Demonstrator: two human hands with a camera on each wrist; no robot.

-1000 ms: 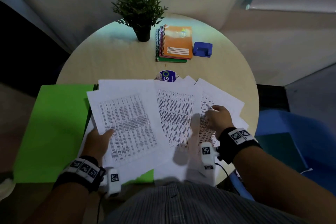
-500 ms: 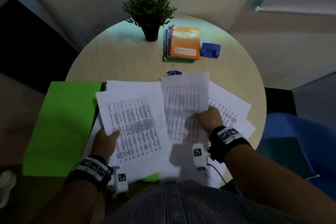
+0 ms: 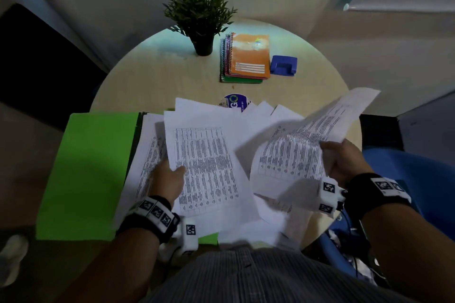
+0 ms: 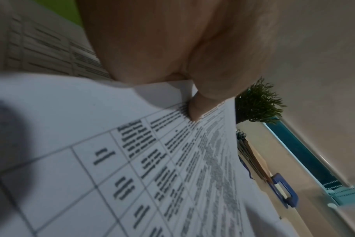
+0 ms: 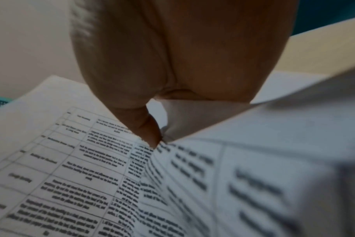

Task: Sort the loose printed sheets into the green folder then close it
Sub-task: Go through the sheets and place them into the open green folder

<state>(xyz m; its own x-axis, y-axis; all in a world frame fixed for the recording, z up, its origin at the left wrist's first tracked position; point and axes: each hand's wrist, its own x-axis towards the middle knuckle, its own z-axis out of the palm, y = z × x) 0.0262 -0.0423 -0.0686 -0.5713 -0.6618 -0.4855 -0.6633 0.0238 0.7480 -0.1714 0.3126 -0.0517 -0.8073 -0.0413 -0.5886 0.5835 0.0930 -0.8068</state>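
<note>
A round pale table (image 3: 152, 76) is standing under a window strip glowing blue, with grey walls closing in on both sides. At its near left edge the green folder (image 3: 91, 170) is lying open and flat, its left flap bare and hanging past the rim, while a loose pile of printed sheets (image 3: 221, 115) is covering its right half and spreading across the table. The left hand (image 3: 170, 179) is pinching one printed sheet (image 3: 206, 167) by its left edge, thumb on top, holding it above the pile; the left wrist view is showing that thumb pressing onto the table of text, which the head view is only hinting at. Farther back, a potted plant (image 3: 199, 15), a stack of spiral notebooks (image 3: 246, 56) and a blue hole punch (image 3: 283, 65) are sitting in a row, and a round sticker (image 3: 234, 103) is peeking out beyond the pile. To the right, the right hand (image 3: 344, 160) is gripping a second sheet (image 3: 307, 142), lifted and curling in the air; the right wrist view is showing the thumb creasing the paper. A blue chair (image 3: 418, 179) is sitting beside the table at the far right.
</note>
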